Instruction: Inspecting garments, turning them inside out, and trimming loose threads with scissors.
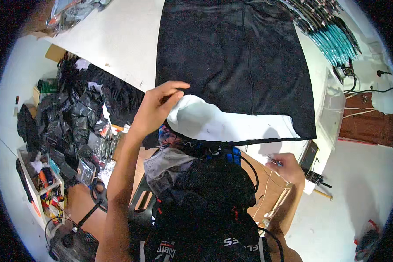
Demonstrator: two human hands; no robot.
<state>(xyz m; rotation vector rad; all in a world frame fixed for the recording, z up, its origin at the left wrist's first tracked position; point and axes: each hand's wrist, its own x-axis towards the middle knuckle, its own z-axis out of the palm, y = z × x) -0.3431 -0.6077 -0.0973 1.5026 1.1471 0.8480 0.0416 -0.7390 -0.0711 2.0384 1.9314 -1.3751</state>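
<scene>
A large piece of black fabric point(213, 59) with a seam down its right part lies on the white table in front of me. Along its near edge a white layer point(235, 126) shows, rumpled at its left end. My left hand point(162, 104) pinches that raised left end between thumb and fingers. At the lower right, off the table's near edge, my right hand point(285, 165) holds a small metal tool point(274, 160), perhaps thread snips; its exact kind is unclear.
Stacked plastic-wrapped packages point(337, 44) lie at the table's far right. Left of the table point(118, 42) are heaped black bags point(82, 114) and a divided box point(47, 190) of colourful items. Cables hang at the right, near a dark device point(308, 154) on the table's edge.
</scene>
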